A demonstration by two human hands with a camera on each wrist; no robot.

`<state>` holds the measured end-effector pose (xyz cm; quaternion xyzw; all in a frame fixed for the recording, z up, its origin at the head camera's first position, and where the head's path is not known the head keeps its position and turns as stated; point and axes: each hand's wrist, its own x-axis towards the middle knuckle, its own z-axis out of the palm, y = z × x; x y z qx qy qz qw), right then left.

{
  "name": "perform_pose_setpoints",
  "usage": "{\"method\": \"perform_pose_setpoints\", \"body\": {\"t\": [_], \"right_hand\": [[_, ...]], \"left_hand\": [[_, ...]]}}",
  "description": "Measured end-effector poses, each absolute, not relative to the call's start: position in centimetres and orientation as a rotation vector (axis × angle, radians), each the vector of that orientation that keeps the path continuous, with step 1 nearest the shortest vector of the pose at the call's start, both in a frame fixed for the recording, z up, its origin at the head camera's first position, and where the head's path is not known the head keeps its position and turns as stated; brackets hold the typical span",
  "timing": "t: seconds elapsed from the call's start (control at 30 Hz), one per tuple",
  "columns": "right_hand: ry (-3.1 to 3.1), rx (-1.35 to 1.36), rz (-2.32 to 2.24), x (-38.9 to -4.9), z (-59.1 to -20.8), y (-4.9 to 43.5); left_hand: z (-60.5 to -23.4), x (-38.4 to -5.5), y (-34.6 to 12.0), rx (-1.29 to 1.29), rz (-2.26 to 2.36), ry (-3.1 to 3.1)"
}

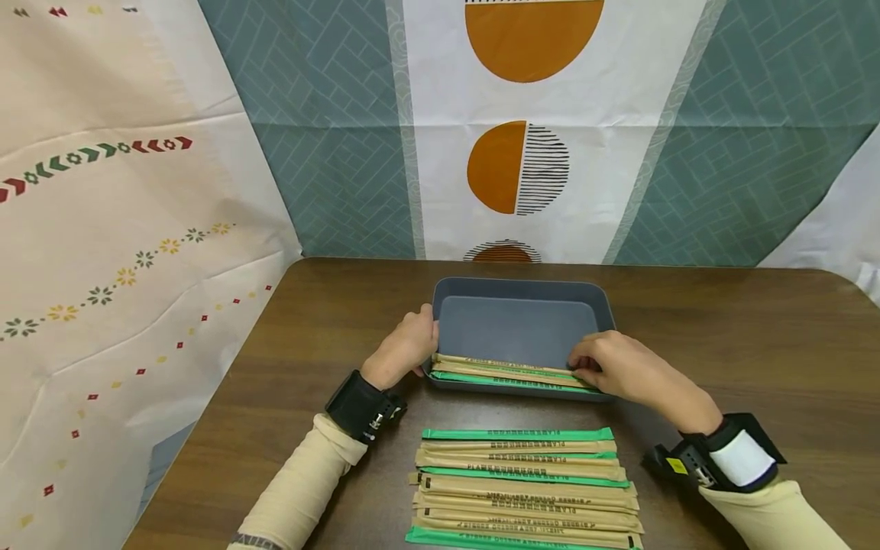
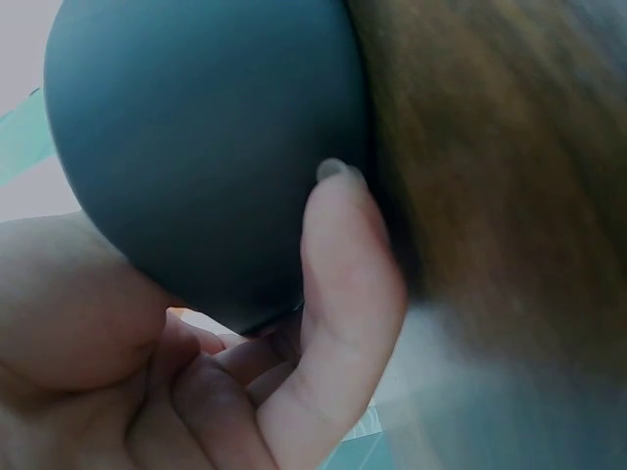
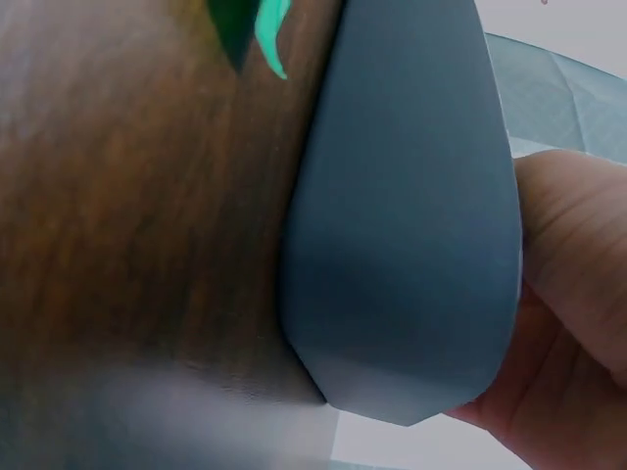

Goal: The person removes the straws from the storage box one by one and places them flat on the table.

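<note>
A dark grey rectangular tray (image 1: 522, 286) sits on the table, with several slim paper-wrapped straws (image 1: 509, 370), tan and green, lying along its near side. My left hand (image 1: 406, 344) grips the tray's left end; in the left wrist view its thumb and fingers bend round the tray wall (image 2: 211, 166). Over the right rim reaches my right hand (image 1: 622, 367), fingers curled at the right ends of the straws, pinching there. From the right wrist camera, the tray's outer wall (image 3: 402, 225) hides those fingertips, and only part of the hand (image 3: 573, 294) shows.
Nearer to me, a row of several more wrapped straws (image 1: 529, 489), tan and green, lies side by side on the brown wooden table (image 1: 330, 305). Patterned cloths (image 1: 330, 153) hang behind the table and to its left.
</note>
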<state>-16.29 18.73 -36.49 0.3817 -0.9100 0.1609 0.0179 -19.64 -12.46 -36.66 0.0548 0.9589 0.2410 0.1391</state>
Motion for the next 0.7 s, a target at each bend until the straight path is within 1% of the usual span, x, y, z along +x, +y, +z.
{"method": "perform_pose_setpoints", "body": {"t": [0.43,0.7], "right_hand": [[-2.745,1.168,0.429,-16.34,-37.12,18.62],[-2.679,1.147,0.374,-16.24,-36.78,18.72]], "left_hand": [[-36.63,-19.98,-12.38,0.140,0.687,2.766],[-36.62,-19.92,-12.46,0.141,0.688,2.754]]}}
